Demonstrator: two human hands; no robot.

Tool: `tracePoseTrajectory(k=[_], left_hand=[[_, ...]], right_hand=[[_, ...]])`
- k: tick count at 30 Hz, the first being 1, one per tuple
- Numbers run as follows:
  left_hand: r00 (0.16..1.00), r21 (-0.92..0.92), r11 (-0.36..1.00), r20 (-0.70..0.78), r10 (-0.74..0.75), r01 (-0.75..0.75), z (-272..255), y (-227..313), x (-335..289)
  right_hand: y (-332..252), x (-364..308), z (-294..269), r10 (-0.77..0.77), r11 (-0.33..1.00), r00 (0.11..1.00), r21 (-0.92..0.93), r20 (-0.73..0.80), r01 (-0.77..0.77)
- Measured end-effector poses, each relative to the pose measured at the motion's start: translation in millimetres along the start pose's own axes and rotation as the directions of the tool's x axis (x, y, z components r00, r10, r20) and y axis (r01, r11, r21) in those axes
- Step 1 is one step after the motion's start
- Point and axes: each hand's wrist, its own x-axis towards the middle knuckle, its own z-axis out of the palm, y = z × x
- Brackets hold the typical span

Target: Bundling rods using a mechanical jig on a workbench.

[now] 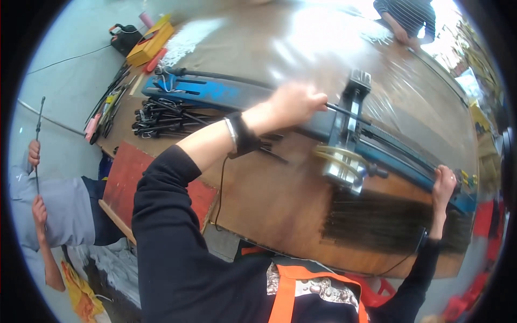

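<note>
My left hand is closed around a black rod above the middle of a long blue metal fixture. From that hand the rod runs right, into a silver clamp block mounted across the fixture. Beyond the block, a coil spring lies along the same line. At the spring's right end my right hand has its fingers closed, seemingly around the rod's end, which they partly cover. A blurred yellowish ring and a metal base are at the near side of the block.
A pile of black rod parts lies left of the fixture, a dark bundle of thin rods near right. Red board, yellow box and a black cable are left. One co-worker holds a rod; another stands far right.
</note>
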Motion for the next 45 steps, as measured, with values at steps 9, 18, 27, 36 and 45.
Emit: tracePoseTrajectory(k=[9,18,27,36,45], left_hand=[[0.991,-0.099,0.986,-0.019,-0.134,0.131,3.6,21.4,14.3],[0.974,-0.178,0.984,-0.219,-0.066,0.026,13.4,23.6,-9.3],[0.997,-0.13,0.989,0.022,-0.074,0.076,30.9,15.8,27.7],[0.97,-0.017,0.976,0.117,-0.212,0.215,29.4,14.8,49.6],[0.982,-0.026,0.983,0.059,-0.182,0.183,37.4,13.2,42.0]], right_hand=[[-2.6,1.2,-6.8,0.006,1.0,0.998,-0.016,-0.066,-0.007],[-21.4,-30.6,-9.6,0.135,0.991,0.99,0.007,-0.028,-0.135],[-100.5,0.7,-19.8,-0.158,0.986,0.983,-0.063,-0.098,0.152],[-138.0,-12.4,-0.2,-0.111,0.978,0.993,0.172,-0.031,0.115],[-161.9,-0.7,22.9,-0.082,0.897,0.995,0.439,0.054,0.05]])
